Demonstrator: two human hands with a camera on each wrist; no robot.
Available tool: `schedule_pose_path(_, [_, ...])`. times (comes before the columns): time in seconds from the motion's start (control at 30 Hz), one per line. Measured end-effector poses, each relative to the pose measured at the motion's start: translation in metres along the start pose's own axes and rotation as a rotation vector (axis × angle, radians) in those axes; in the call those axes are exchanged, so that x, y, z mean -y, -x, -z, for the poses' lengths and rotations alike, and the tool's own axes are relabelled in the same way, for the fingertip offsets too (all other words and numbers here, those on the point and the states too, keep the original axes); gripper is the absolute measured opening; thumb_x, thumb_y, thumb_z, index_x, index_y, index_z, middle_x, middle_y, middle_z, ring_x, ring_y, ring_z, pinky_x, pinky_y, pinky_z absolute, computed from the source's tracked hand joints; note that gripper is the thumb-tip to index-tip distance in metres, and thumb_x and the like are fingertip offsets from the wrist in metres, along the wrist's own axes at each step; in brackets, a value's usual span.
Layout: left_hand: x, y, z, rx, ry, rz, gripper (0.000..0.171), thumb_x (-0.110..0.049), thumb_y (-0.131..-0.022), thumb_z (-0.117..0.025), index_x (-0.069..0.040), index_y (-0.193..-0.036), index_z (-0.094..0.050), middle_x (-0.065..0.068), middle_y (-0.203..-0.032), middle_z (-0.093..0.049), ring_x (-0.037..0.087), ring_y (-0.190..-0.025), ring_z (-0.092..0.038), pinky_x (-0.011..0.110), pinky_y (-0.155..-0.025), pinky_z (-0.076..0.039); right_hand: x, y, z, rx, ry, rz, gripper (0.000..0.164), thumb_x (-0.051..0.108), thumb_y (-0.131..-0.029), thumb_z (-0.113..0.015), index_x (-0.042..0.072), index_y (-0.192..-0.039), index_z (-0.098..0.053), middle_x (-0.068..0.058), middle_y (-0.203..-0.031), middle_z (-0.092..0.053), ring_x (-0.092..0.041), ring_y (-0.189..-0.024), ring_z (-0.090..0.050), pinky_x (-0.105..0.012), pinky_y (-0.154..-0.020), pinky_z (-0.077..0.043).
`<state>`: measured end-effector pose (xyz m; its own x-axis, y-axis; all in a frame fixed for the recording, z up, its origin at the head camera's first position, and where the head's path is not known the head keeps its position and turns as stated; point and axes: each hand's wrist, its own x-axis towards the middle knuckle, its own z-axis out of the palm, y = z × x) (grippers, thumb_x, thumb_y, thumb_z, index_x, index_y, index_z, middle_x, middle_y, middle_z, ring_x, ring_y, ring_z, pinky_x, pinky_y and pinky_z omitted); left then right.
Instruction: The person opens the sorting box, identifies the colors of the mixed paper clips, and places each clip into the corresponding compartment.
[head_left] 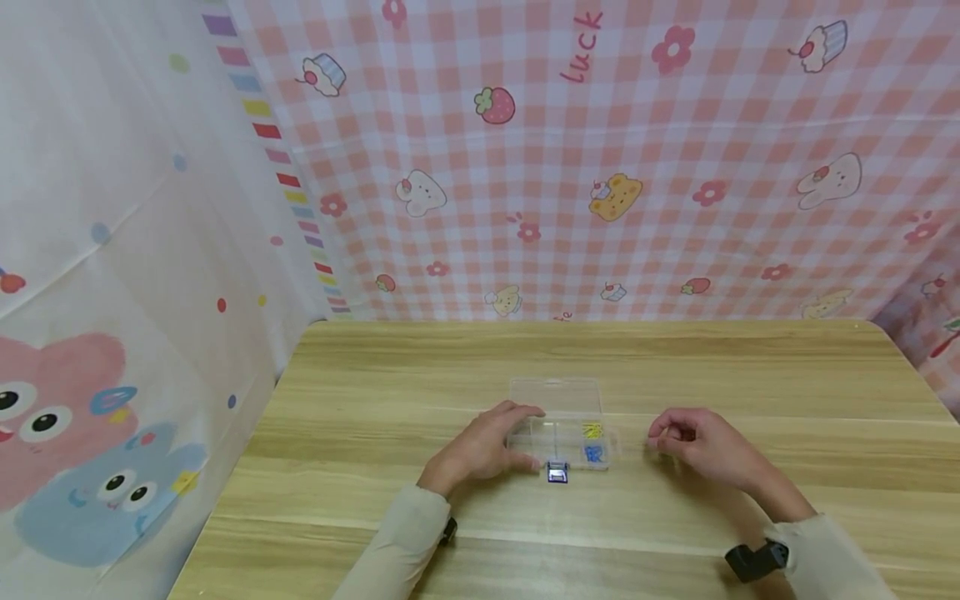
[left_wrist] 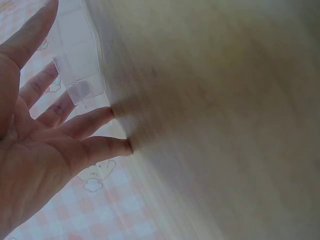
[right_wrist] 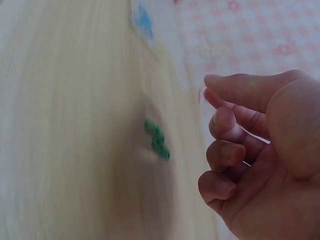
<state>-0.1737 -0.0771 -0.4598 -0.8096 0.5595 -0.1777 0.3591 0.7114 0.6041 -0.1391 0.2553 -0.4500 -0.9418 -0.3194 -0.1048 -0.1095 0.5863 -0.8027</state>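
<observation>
A clear plastic compartment box (head_left: 555, 442) lies on the table with its lid (head_left: 555, 397) raised at the back. Small yellow pieces (head_left: 592, 431) fill one right-hand compartment, and small blue pieces (head_left: 594, 453) lie in the one in front. Around the box's left end is my left hand (head_left: 487, 442), its fingers extended; two fingertips (left_wrist: 127, 146) touch the table in the left wrist view. To the right of the box hovers my right hand (head_left: 701, 446), fingers loosely bent, with nothing visible between them. Beneath it, small green pieces (right_wrist: 157, 140) lie on the table.
A small dark-blue and white square thing (head_left: 557, 472) is at the box's front edge. The wooden table (head_left: 390, 367) meets a pink checked cloth (head_left: 465, 250) behind, and a white printed cloth (head_left: 150, 250) hangs on the left.
</observation>
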Motion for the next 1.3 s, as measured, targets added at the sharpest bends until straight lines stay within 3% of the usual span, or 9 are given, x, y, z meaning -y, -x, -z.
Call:
schedule_pose_path(0.47, [0.0, 0.001, 0.0, -0.002, 0.0, -0.002, 0.069, -0.037, -0.083, -0.079, -0.028, -0.144, -0.049, 0.0, -0.14, -0.051, 0.019, -0.125, -0.052, 0.041, -0.107, -0.044, -0.033, 0.008, 0.012, -0.004, 0.0, 0.015, 0.012, 0.007, -0.091, -0.07, 0.001, -0.101, -0.066, -0.001, -0.076, -0.053, -0.005, -0.067, -0.048, -0.022, -0.058, -0.043])
schedule_pose_path(0.63, [0.0, 0.002, 0.0, -0.001, -0.005, -0.006, 0.069, -0.038, -0.084, -0.079, -0.028, -0.145, -0.049, 0.0, -0.141, -0.051, 0.019, -0.126, -0.052, 0.041, -0.107, -0.044, -0.038, 0.006, 0.013, 0.007, 0.046, 0.051, 0.018, 0.008, -0.089, -0.072, 0.003, -0.106, -0.068, 0.001, -0.076, -0.052, -0.004, -0.066, -0.046, -0.022, -0.058, -0.041])
schedule_pose_path(0.83, [-0.002, 0.002, 0.001, 0.001, 0.002, -0.004, 0.069, -0.037, -0.084, -0.079, -0.027, -0.145, -0.048, 0.001, -0.141, -0.051, 0.019, -0.125, -0.052, 0.042, -0.107, -0.043, -0.039, 0.004, 0.013, 0.056, 0.077, 0.038, 0.026, 0.005, -0.089, -0.07, 0.003, -0.115, -0.071, 0.001, -0.076, -0.054, -0.004, -0.066, -0.045, -0.022, -0.056, -0.04])
schedule_pose_path(1.3, [-0.002, 0.002, 0.001, -0.001, -0.001, -0.005, 0.068, -0.037, -0.084, -0.079, -0.029, -0.144, -0.048, 0.0, -0.14, -0.051, 0.018, -0.125, -0.052, 0.041, -0.107, -0.043, -0.042, 0.005, 0.01, 0.02, 0.097, 0.019, 0.004, 0.009, -0.09, -0.072, 0.009, -0.094, -0.072, 0.002, -0.075, -0.057, -0.004, -0.067, -0.047, -0.022, -0.058, -0.041])
